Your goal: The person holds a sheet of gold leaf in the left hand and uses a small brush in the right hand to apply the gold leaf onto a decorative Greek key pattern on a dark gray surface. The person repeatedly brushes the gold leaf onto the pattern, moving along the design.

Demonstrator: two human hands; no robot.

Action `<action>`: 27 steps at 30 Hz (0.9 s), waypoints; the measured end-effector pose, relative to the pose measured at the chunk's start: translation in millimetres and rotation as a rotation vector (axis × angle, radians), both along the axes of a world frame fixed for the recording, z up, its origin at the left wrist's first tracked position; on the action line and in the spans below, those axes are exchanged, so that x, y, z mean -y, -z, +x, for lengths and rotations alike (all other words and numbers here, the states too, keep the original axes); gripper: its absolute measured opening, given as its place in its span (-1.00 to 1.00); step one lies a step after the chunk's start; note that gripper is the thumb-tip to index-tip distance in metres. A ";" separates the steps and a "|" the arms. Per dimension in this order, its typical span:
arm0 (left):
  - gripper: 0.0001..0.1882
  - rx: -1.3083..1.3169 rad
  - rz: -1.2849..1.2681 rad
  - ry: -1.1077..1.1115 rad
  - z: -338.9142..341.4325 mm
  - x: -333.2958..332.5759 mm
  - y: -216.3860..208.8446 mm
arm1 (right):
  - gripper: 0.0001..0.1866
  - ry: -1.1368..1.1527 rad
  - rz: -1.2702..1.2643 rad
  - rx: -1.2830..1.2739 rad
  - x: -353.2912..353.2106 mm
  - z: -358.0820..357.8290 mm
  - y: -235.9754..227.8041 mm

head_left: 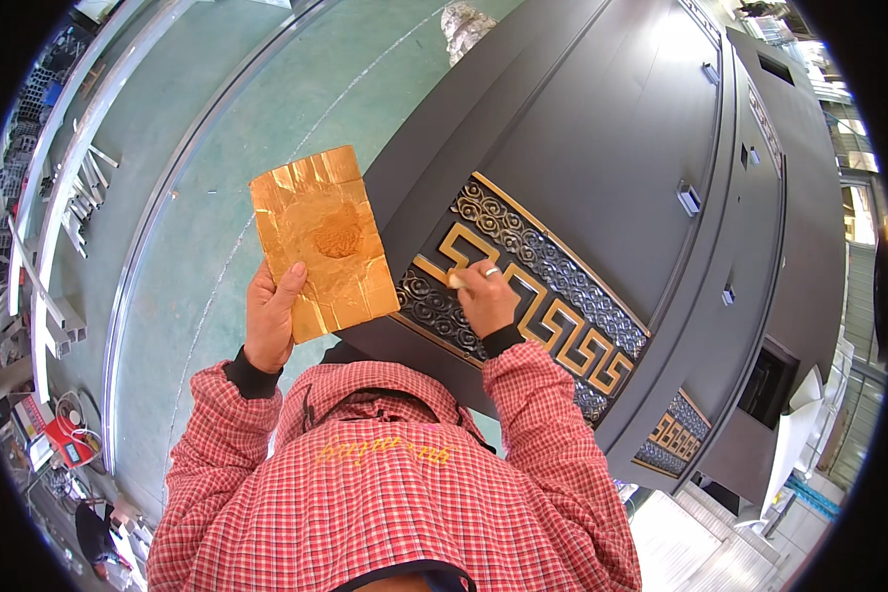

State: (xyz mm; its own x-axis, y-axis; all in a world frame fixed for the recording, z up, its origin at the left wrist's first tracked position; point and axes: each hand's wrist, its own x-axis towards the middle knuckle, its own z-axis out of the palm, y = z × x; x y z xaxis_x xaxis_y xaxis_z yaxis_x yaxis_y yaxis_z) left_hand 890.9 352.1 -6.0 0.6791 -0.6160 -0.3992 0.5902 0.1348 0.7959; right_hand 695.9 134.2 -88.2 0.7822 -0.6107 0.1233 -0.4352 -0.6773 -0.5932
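My left hand grips a flat gold-coated board by its lower left edge, thumb on top. A rough brownish-gold patch of what looks like paint lies at the board's middle. In a pinch, my right hand holds a small pale wad, its exact kind hidden by the fingers. The wad meets the raised gold key-pattern trim on a dark panel. Black scroll relief runs along both sides of that trim, with thin gold border strips outside it.
Small metal brackets stick out of the dark panel. A second, smaller patterned patch sits at lower right. A long metal rail crosses the green floor. Metal offcuts and a red machine are at left.
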 end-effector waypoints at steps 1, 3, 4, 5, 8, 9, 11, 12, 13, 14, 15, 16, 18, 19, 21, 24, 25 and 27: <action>-0.67 0.006 0.000 0.004 0.1 0.3 -0.3 | -0.83 0.054 -0.018 -0.017 6.5 -0.9 4.9; -0.67 0.021 0.005 0.004 0.1 -0.7 -0.1 | -0.82 0.144 0.021 0.022 18.6 2.0 3.9; -0.67 0.028 0.015 0.002 0.1 -1.5 -0.1 | -0.82 0.123 0.064 0.014 17.7 3.4 2.7; -0.67 0.032 0.019 0.005 0.4 -0.8 -0.3 | -0.82 0.108 0.102 0.003 17.4 3.7 0.6; -0.67 0.044 0.007 0.003 -0.9 1.1 -1.1 | -0.83 -0.058 0.062 -0.020 7.2 2.2 -0.1; -0.67 0.049 0.000 -0.001 -1.5 1.2 -1.6 | -0.84 -0.037 0.025 -0.009 12.2 0.8 6.5; -0.67 0.044 0.009 0.007 -0.7 1.7 -1.6 | -0.84 0.043 -0.006 0.012 27.0 2.2 9.4; -0.67 0.042 0.014 0.010 -0.3 1.1 -1.2 | -0.84 0.103 0.000 0.021 31.9 4.7 3.8; -0.67 0.040 0.013 0.006 -0.4 -0.1 -0.5 | -0.85 0.080 0.004 0.028 33.3 5.1 1.4; -0.67 0.037 0.006 0.006 -0.5 0.4 0.6 | -0.85 0.006 0.000 0.016 31.4 4.1 0.8; -0.67 0.033 0.000 0.007 -0.7 1.1 1.3 | -0.85 -0.068 -0.004 0.005 27.1 2.7 0.5; -0.67 0.034 -0.003 0.007 -1.1 2.0 1.4 | -0.85 -0.143 -0.007 -0.007 24.7 2.0 0.8; -0.68 0.038 -0.002 0.000 -2.4 2.2 1.6 | -0.86 -0.078 -0.035 0.001 28.7 3.9 5.9; -0.67 0.031 0.000 0.008 -2.4 2.3 1.9 | -0.86 -0.018 -0.027 0.007 34.9 4.7 5.9; -0.67 0.016 0.005 0.027 -1.1 2.6 1.9 | -0.88 0.026 -0.001 0.031 38.8 4.6 3.0; -0.67 0.022 -0.007 0.015 -2.6 5.4 0.8 | -0.88 -0.191 0.016 -0.015 32.5 2.5 6.9; -0.66 0.029 -0.001 0.024 -3.3 6.3 1.7 | -0.89 -0.128 0.031 -0.002 32.9 3.3 6.8; -0.66 0.048 0.019 0.036 -5.0 5.5 4.0 | -0.89 -0.042 0.000 0.010 39.7 8.6 3.6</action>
State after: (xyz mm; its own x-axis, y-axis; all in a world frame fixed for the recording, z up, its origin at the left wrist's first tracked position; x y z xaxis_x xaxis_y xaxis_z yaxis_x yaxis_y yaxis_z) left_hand 885.9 346.5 -10.0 0.6752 -0.6329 -0.3787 0.5557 0.0988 0.8255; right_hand 704.5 94.5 -91.7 0.8058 -0.5775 0.1312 -0.4008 -0.6949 -0.5971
